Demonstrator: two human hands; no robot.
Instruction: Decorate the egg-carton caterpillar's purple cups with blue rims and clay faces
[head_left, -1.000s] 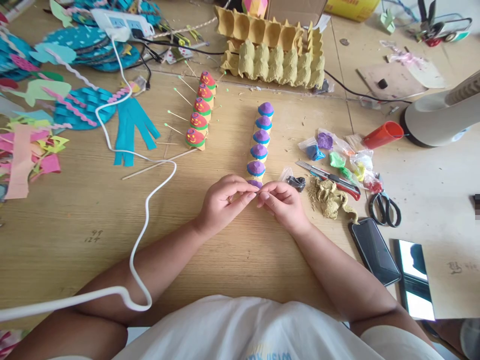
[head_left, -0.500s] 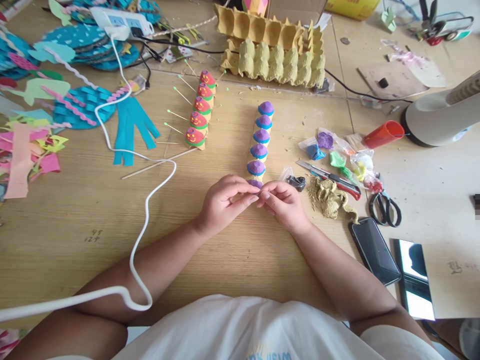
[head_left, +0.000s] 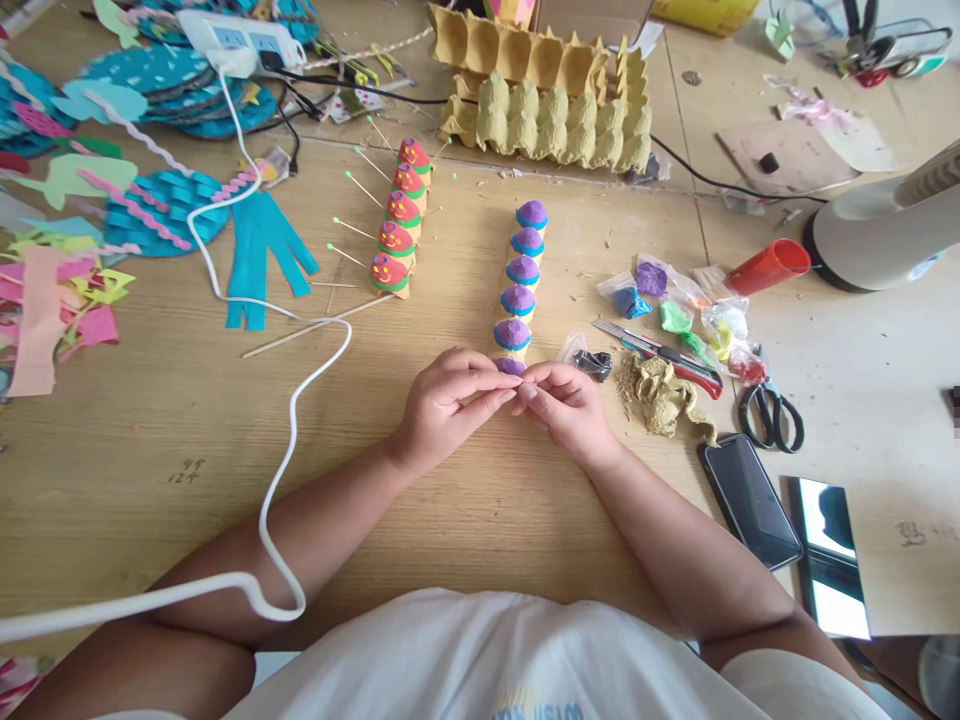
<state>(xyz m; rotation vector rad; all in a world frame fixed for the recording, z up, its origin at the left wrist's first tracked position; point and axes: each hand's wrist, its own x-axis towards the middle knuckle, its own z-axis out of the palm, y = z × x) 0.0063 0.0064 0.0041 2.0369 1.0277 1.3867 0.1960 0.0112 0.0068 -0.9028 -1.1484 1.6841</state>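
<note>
A wood-grain tabletop (head_left: 375, 540) is bearing two short lines of handwritten figures (head_left: 185, 471) at the left, too faint to read surely, and a scrawl (head_left: 911, 533) at the right, illegible here. Blue lettering (head_left: 540, 712) is running upside down along the white shirt (head_left: 450, 660), cut off by the picture's edge. The left hand (head_left: 455, 405) and right hand (head_left: 571, 412) are meeting, thumbs and forefingers narrowing to their tips; whether they are pinching anything cannot be told. Just beyond, the purple-and-blue domed strip (head_left: 517, 300) is lying lengthwise, its nearest dome partly hidden behind the fingertips.
</note>
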